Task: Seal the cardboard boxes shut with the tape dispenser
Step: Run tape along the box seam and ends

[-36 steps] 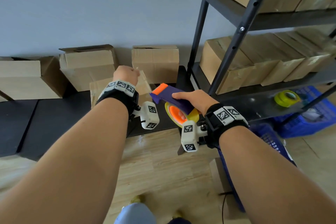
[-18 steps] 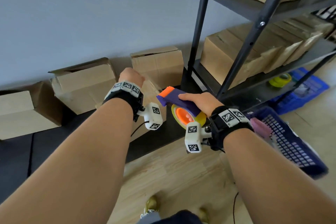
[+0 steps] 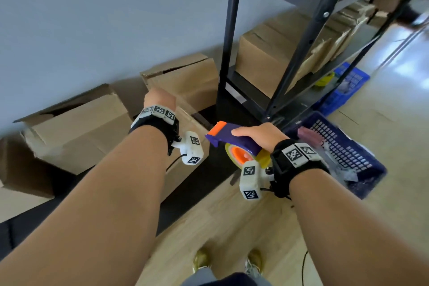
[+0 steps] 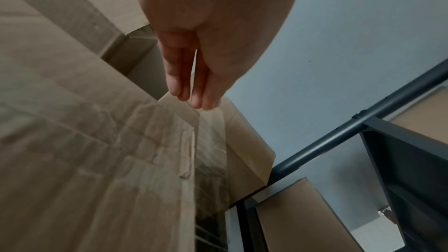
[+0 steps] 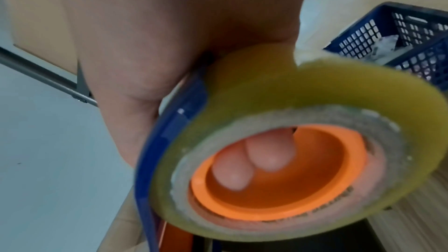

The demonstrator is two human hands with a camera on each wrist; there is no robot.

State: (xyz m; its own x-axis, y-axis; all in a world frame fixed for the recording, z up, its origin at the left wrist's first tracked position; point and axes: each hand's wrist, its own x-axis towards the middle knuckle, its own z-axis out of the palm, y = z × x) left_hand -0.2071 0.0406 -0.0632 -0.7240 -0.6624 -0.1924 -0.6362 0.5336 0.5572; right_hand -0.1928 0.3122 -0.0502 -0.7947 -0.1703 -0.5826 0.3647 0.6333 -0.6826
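L hand [image 4: 206, 35] pinches clear tape strip [image 4: 211, 141] on brown cardboard box [image 4: 72, 122]; R hand [image 3: 260, 133], at 3 o'clock, grips purple-orange tape dispenser [image 3: 228, 138]; both holds unchanged vs 0.5 s ago.

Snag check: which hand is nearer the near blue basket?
Right. The right hand, gripping the tape dispenser, is beside the blue basket; the left hand pinches tape at a farther box.

A black metal rack [image 3: 228, 42] stands against the pale blue wall [image 3: 92, 18]. A dark blue plastic basket [image 3: 336, 144] sits on the wooden floor [image 3: 232, 220], near a black mat [image 3: 209, 176].
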